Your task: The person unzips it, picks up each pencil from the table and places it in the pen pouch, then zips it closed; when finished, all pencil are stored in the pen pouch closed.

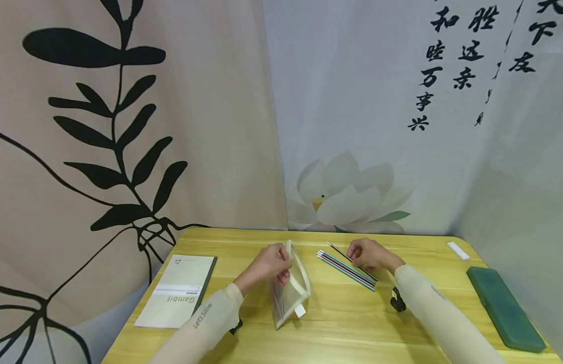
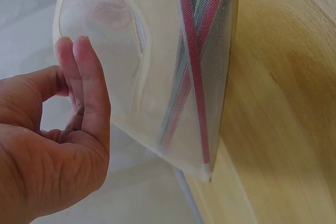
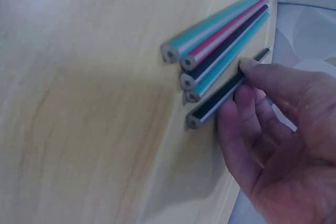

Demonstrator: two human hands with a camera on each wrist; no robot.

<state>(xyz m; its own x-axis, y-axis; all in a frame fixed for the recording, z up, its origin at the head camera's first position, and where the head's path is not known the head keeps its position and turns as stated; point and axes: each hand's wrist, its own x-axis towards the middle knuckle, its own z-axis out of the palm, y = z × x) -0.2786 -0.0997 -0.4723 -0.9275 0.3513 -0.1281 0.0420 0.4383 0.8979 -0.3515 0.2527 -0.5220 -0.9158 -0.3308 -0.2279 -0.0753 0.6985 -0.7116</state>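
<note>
My left hand (image 1: 273, 261) holds a pale mesh pencil pouch (image 1: 296, 298) by its upper edge, and the pouch's mouth gapes toward the right. Through the mesh in the left wrist view, several pencils (image 2: 195, 72), red and grey-green, lie crossed inside. Between thumb and fingers, my right hand (image 1: 370, 254) pinches a black-and-silver pencil (image 3: 216, 101), close over the table. Beside that pencil, several striped pencils (image 1: 346, 271) in teal, red and black lie side by side on the wood. Their flat unsharpened ends (image 3: 188, 62) face the right wrist camera.
On the left of the wooden table (image 1: 245, 338) lies a notepad (image 1: 177, 288) with a printed cover band. A dark green case (image 1: 504, 308) rests along the right edge, with a small white block (image 1: 458, 251) behind it. Printed curtains (image 1: 354, 101) hang behind the table.
</note>
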